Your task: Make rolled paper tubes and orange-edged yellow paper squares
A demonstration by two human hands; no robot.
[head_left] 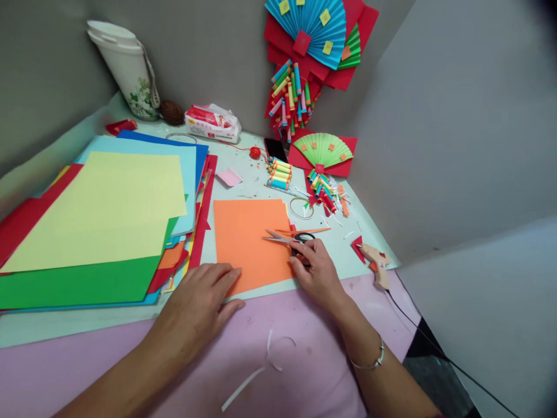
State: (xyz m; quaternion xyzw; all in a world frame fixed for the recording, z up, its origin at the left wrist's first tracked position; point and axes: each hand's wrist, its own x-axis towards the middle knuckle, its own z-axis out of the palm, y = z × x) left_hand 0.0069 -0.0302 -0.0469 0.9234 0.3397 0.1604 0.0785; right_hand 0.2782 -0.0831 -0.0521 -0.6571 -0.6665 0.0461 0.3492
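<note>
A square sheet of orange paper lies flat in front of me on the pale green table covering. Resting at its lower left corner, my left hand is open, with the fingers stretched forward onto the sheet and the thumb over the edge. At the right side of the sheet, my right hand is closed on the black handles of a pair of scissors. The blades are apart and point left over the paper. A thin orange strip lies by the handles.
Coloured paper sheets are stacked left. Behind lie a tissue pack, red string, paper rolls and a tape ring. A glue gun trails its cable at right. A white bin and fan decorations are farther back.
</note>
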